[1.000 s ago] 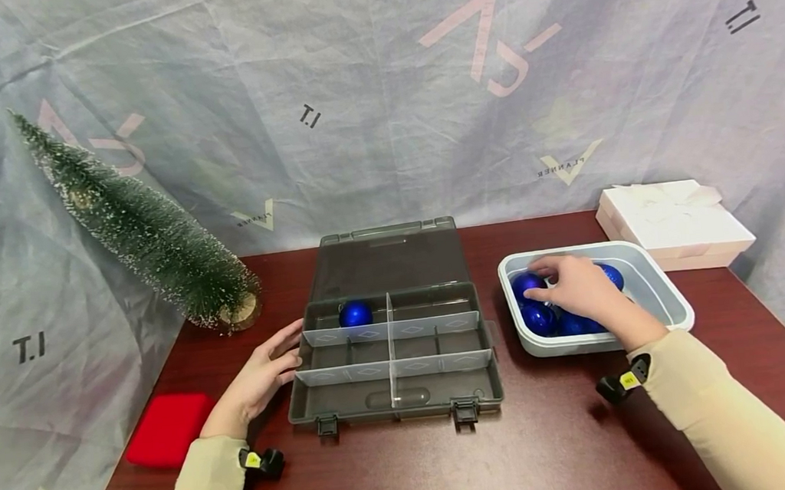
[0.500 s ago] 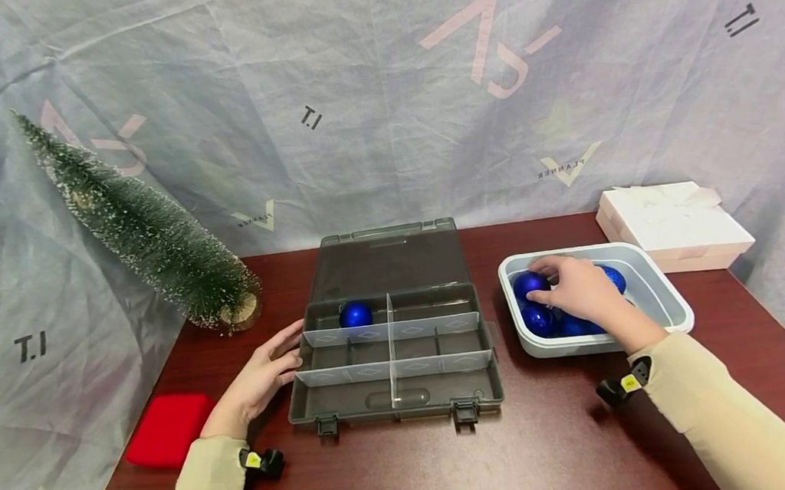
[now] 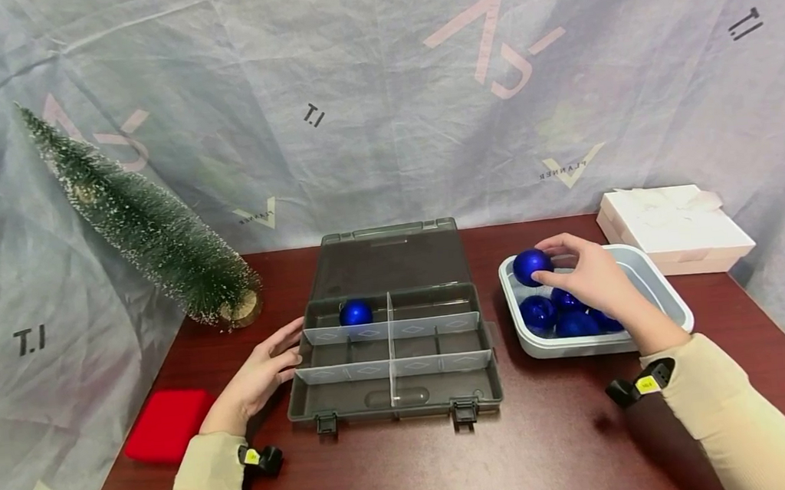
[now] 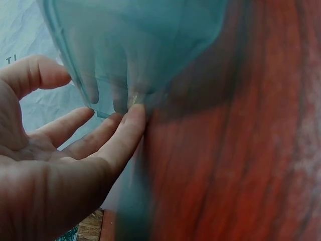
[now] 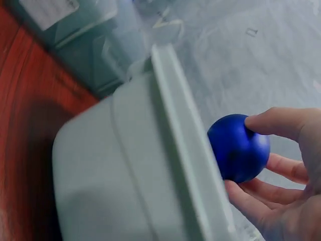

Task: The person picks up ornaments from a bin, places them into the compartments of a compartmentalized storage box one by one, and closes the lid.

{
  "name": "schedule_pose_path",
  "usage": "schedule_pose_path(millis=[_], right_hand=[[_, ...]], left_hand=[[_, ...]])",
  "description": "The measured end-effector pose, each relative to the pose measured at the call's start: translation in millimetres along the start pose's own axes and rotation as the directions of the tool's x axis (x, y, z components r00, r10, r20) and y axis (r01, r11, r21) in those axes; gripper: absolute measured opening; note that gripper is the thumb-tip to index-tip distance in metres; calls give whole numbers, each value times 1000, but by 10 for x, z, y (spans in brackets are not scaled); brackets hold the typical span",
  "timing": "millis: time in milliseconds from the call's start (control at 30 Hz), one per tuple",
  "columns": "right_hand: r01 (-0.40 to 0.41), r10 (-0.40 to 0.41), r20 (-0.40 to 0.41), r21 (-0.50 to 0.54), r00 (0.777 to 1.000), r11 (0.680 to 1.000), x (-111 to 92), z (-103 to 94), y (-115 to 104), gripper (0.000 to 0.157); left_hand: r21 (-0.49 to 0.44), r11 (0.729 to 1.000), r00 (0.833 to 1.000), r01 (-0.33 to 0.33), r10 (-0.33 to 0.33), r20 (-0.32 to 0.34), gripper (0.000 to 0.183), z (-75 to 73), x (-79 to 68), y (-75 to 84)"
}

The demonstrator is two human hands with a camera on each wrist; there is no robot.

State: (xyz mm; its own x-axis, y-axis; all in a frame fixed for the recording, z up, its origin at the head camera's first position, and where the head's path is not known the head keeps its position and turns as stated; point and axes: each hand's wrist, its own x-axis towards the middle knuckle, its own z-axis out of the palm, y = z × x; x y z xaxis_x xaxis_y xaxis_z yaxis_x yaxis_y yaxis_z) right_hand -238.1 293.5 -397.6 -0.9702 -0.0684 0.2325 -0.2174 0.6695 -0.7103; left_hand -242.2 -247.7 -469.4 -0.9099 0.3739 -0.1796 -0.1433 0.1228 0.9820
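My right hand (image 3: 587, 272) pinches a matte blue Christmas ball (image 3: 533, 267) between thumb and fingers, raised over the left end of the pale grey plastic tub (image 3: 667, 300). In the right wrist view the ball (image 5: 238, 148) shows just beyond the tub's rim. Several other blue balls (image 3: 577, 323) lie in the tub, some shiny. My left hand (image 3: 262, 374), fingers extended, touches the left side of a smoky clear compartment box (image 3: 342, 395), as the left wrist view also shows. The box's lid (image 3: 390, 264) lies back, and one blue ball (image 3: 355, 312) sits in its back left compartment.
A small frosted Christmas tree (image 3: 149, 226) on a wooden base stands at the back left. A red pouch-like object (image 3: 170, 426) lies beside my left forearm. A white gift box (image 3: 675, 226) with a bow is behind the tub, and a grey cloth (image 3: 383, 123) hangs behind the table.
My right hand has lifted the blue ball up from among the others to above the tub's rim. The left hand keeps its place at the box.
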Motion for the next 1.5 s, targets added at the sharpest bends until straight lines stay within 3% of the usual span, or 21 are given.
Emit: schedule_pose_path(millis=[167,367,700,1033,1500], right_hand=[[2,0,-25,83,1000,997,2,3,-173,44],[8,-8,-1,189,1000,982,38,103,-425,46],[76,-92,41,297,995,952,127,625,-656,42],[47,-72,83,270,994,962,175,1035,-721,42],[20,-34,92,146,995,989,222,1333,-623,43]], left_hand=[[-1,1000,1000,0,0,-4,67,2,5,-6],[4,1000,1000,1,-1,-1,67,-4,13,-11],[9,1000,1000,5,-5,-5,66,-20,5,-2],[-17,1000,1000,1,-2,-7,68,18,1,1],[20,1000,1000,5,-5,-8,67,-4,7,-7]])
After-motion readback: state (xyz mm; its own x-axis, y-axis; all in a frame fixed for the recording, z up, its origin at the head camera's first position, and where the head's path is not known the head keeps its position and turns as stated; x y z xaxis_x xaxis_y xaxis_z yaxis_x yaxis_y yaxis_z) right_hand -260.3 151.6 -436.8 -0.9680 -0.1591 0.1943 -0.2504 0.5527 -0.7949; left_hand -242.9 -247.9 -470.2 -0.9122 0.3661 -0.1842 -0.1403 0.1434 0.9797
